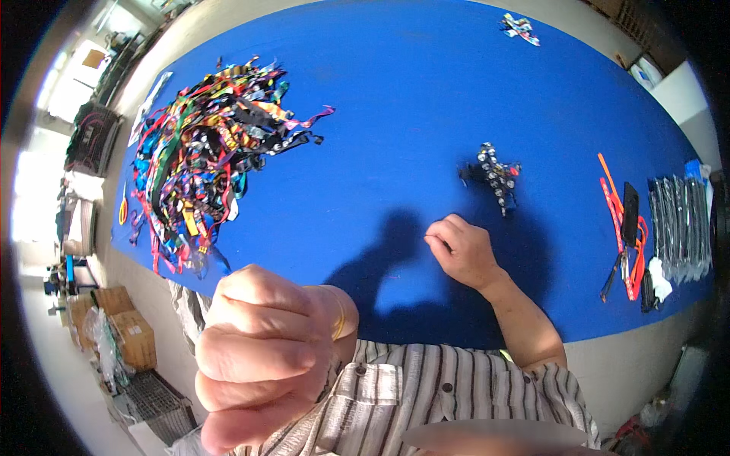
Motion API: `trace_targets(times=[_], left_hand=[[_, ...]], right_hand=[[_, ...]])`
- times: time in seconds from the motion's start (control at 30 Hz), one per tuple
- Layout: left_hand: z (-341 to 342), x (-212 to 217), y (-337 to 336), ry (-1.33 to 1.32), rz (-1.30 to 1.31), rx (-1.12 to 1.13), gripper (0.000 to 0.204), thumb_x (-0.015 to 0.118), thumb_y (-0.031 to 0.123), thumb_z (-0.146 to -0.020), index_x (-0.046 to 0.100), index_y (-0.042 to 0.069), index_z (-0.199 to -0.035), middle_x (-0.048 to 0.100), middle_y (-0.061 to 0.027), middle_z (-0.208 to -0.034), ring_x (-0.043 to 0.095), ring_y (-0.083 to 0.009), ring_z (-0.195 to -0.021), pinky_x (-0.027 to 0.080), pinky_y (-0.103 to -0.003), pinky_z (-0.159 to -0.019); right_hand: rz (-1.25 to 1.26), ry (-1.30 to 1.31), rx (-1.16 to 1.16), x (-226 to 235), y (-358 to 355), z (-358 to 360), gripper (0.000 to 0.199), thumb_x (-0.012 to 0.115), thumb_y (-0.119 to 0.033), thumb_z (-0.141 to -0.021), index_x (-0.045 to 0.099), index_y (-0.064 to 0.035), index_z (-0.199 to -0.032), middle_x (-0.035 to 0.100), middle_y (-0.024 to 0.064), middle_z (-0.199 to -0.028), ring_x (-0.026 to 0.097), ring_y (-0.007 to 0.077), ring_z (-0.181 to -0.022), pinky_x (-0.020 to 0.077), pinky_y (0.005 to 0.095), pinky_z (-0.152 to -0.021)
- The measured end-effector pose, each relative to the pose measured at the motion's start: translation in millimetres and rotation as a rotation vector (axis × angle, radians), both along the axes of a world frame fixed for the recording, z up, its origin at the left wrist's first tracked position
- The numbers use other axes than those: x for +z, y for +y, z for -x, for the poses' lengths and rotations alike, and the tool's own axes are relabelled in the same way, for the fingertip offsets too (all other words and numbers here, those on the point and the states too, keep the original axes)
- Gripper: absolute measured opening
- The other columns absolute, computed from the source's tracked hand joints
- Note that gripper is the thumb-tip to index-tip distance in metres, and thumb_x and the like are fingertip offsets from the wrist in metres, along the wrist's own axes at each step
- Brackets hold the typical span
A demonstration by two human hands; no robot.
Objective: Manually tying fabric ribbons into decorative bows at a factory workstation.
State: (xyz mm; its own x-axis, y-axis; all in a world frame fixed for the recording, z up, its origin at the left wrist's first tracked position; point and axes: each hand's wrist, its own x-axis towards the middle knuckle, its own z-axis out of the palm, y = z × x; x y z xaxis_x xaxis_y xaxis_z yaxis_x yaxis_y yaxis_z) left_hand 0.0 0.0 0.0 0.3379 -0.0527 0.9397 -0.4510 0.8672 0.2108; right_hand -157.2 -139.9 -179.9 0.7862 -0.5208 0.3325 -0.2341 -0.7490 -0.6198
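My left hand (262, 349) is raised close to the camera, its fingers curled into a fist. The inside of the fist is hidden, so I cannot tell what it holds. My right hand (464, 251) is over the blue table, its fingers bent and the thumb against the index finger. Nothing sticks out of it, and its palm is out of sight. Just beyond it lies a small bundle of black patterned straps (498, 178) with white and red spots. Past my left hand spreads a big tangled pile of multicoloured fabric straps (209, 152).
A row of dark, clear-wrapped packets (679, 224) lies at the table's right. Beside it are orange-red straps (612, 201) and a black flat object (630, 213). A small colourful bundle (520, 29) sits at the far edge. Cardboard boxes (131, 338) stand on the left floor.
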Motion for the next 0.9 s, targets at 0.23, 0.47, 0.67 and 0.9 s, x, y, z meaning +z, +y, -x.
trace_targets(times=[0.23,0.47,0.67,0.9], left_hand=[[-4,-3,-20,0.043,-0.059,0.114,0.059,0.023,0.048,-0.106,0.037,0.013,-0.061,0.042,-0.0040,-0.059,0.024,-0.0101,-0.044,0.024,-0.026,-0.043],[-63,-60,-90,0.444,-0.625,0.351,0.031,0.062,0.020,-0.098,0.057,0.006,-0.070,0.052,0.0027,-0.063,0.044,-0.0039,-0.059,0.036,-0.021,-0.053],[-187,-157,-92,0.353,-0.887,0.735,0.030,0.066,0.024,-0.092,0.053,0.002,-0.076,0.053,-0.0042,-0.066,0.047,-0.0128,-0.061,0.043,-0.031,-0.058],[-318,-197,-42,0.234,-0.989,1.452,0.025,0.068,0.015,-0.085,0.060,-0.006,-0.097,0.061,-0.0222,-0.095,0.060,-0.0348,-0.090,0.048,-0.042,-0.084]], right_hand=[[0.003,-0.061,0.064,1,-5,0,0.006,0.067,-0.014,-0.085,0.061,-0.0115,-0.085,0.060,0.0059,-0.078,0.063,0.0271,-0.067,0.0512,0.0379,-0.058],[0.010,-0.071,0.043,-3,-2,7,0.005,0.066,-0.013,-0.085,0.062,-0.0104,-0.082,0.061,0.0079,-0.079,0.063,0.0295,-0.069,0.0515,0.0392,-0.060],[-0.033,-0.047,0.063,-1,-1,3,0.005,0.067,-0.013,-0.084,0.063,-0.0093,-0.084,0.063,0.0083,-0.080,0.064,0.0298,-0.071,0.0521,0.0388,-0.062],[-0.043,-0.058,0.058,1,-5,2,0.006,0.069,-0.011,-0.082,0.063,-0.0090,-0.083,0.063,0.0082,-0.080,0.064,0.0294,-0.070,0.0524,0.0383,-0.061]])
